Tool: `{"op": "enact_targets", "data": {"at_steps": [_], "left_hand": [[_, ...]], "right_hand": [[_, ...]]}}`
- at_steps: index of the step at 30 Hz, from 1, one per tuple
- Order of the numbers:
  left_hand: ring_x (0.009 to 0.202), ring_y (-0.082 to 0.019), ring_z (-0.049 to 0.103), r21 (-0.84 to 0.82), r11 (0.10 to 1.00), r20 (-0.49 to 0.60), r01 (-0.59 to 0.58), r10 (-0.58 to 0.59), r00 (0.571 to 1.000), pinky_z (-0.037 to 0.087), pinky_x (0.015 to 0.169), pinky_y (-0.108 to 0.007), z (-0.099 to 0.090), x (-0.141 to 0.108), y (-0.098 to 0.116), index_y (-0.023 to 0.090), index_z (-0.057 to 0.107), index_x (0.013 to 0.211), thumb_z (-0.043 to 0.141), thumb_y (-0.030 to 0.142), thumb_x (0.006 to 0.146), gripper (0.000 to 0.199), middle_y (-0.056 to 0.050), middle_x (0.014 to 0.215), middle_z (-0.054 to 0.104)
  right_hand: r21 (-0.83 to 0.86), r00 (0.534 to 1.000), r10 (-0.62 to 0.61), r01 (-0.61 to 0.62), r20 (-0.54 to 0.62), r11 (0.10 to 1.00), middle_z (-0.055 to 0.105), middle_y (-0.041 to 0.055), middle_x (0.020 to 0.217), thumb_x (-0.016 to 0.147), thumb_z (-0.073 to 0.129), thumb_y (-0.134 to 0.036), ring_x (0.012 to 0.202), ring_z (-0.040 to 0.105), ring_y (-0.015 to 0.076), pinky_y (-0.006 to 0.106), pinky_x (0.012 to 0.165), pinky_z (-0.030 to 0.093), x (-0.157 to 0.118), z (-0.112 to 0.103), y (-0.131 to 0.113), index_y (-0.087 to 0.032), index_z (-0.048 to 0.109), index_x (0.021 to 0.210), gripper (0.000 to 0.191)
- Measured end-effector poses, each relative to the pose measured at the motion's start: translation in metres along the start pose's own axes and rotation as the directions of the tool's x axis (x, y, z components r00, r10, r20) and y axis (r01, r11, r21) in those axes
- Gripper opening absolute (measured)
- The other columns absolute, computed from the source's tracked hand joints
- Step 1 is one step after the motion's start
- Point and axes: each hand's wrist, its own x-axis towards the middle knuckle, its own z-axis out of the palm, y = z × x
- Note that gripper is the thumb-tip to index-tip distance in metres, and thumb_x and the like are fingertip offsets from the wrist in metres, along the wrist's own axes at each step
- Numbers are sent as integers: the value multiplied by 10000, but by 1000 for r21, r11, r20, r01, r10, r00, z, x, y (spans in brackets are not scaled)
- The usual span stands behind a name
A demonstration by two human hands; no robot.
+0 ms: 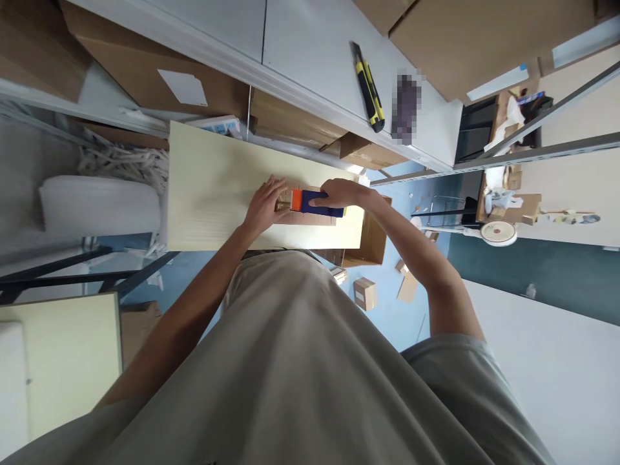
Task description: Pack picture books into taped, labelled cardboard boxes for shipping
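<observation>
On the pale yellow board (208,187) lies a flat brown cardboard piece (310,218). My right hand (341,192) is wrapped round a blue tape dispenser (314,203) with an orange front part, held over the cardboard. At the left end of the cardboard rests my left hand (266,203), its fingers spread and touching the surface beside the orange part. A shiny strip of tape shows between my left hand and the dispenser.
A yellow and black utility knife (369,87) and a pixelated dark object (407,108) lie on the white shelf (310,48) ahead. Cardboard boxes (165,71) stand under the shelf. An open carton (371,239) and a small box (365,294) are at the lower right.
</observation>
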Motion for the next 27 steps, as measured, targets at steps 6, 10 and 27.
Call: {"op": "enact_targets", "data": {"at_steps": [6, 10, 27], "left_hand": [[1583, -359, 443, 16, 999, -26, 48, -48, 999, 350, 1309, -594, -1, -5, 4, 278, 693, 1105, 886, 424, 818, 376, -149, 1556, 619], [1552, -378, 480, 105, 988, -2, 117, -117, 993, 380, 1284, -564, -2, -3, 17, 253, 662, 1077, 917, 546, 770, 495, -181, 1578, 598], [1467, -354, 574, 313, 935, -37, 164, -161, 986, 450, 1275, -570, 3, -7, 5, 303, 656, 1169, 973, 571, 690, 634, -106, 1532, 643]], "right_hand": [[84, 994, -102, 104, -32, 991, 672, 90, 733, 938, 638, -807, 666, 607, 210, 351, 642, 391, 10, 14, 24, -170, 696, 825, 650], [108, 990, -143, 143, -5, 984, 626, 61, 626, 889, 661, -853, 628, 598, 202, 348, 633, 391, -2, 14, 50, -173, 706, 780, 690], [204, 979, 10, -52, 205, 978, 665, 64, 565, 763, 777, -877, 607, 684, 244, 381, 665, 519, -10, 68, 218, -164, 779, 740, 713]]}}
